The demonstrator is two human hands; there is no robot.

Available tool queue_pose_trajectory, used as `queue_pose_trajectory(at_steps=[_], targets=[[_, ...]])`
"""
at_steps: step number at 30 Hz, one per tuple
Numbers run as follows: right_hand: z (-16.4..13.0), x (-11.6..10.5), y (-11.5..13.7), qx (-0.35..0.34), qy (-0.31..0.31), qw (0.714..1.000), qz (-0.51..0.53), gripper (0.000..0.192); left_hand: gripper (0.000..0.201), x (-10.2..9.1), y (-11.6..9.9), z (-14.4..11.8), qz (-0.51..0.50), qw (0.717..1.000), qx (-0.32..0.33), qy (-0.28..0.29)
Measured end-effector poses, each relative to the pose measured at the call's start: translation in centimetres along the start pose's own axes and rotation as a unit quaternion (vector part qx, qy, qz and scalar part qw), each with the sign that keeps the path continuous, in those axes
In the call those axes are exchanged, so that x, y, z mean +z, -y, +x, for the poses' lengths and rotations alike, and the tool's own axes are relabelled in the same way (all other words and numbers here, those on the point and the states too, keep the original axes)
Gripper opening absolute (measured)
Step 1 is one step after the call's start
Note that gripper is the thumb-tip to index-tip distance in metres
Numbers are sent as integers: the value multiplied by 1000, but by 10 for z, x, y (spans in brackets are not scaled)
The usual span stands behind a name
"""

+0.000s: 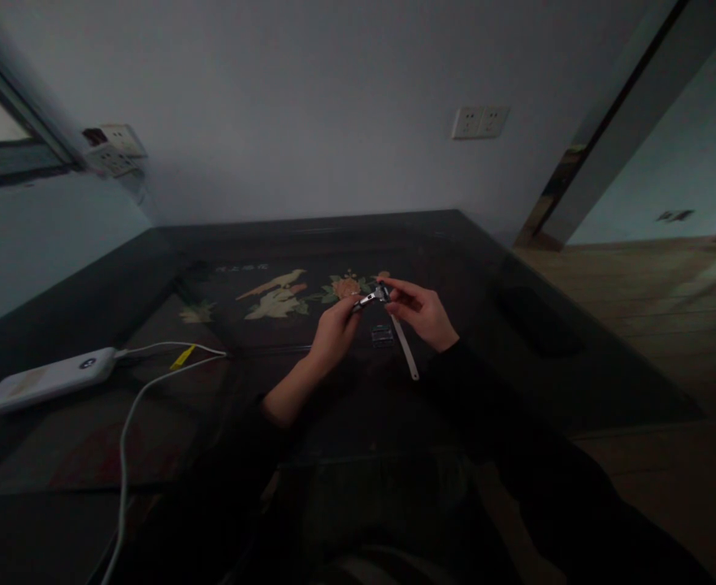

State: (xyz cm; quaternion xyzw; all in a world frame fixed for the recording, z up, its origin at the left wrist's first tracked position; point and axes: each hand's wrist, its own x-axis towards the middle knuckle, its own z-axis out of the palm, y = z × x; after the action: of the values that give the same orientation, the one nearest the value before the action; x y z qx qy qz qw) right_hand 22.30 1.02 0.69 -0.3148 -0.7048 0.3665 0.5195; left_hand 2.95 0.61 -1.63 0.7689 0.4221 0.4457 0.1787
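Observation:
Both of my hands meet above the middle of a dark table (pixel 150 325). My left hand (pixel 333 333) grips a small silver metal piece (pixel 366 301) by its near end. My right hand (pixel 422 313) pinches the far end of the same piece, and a pale narrow strap (pixel 405 349) hangs from there down toward me. A small dark square part (pixel 383 334) lies on the table just below my hands. The scene is dim, so what the metal piece is I cannot tell.
A white power bank (pixel 46 379) with a white cable (pixel 150 386) and a yellow tag (pixel 183 357) lies at the left. The tabletop has a bird-and-flower inlay (pixel 278 296). A dark flat object (pixel 537 321) rests at the right edge. Wall sockets (pixel 479 122) are behind.

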Motion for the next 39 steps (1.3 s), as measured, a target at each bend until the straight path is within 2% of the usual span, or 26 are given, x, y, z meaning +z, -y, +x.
queue_pose_trajectory(at_steps=[5, 11, 39], targets=[[1, 0, -1, 28, 7, 998, 49, 48, 25, -1, -5, 0, 9, 1000, -12, 21], [2, 0, -4, 32, 11, 997, 72, 47, 26, -1, -6, -1, 19, 999, -15, 37], [2, 0, -8, 40, -5, 996, 74, 48, 28, -1, -3, -2, 5, 997, -18, 71]])
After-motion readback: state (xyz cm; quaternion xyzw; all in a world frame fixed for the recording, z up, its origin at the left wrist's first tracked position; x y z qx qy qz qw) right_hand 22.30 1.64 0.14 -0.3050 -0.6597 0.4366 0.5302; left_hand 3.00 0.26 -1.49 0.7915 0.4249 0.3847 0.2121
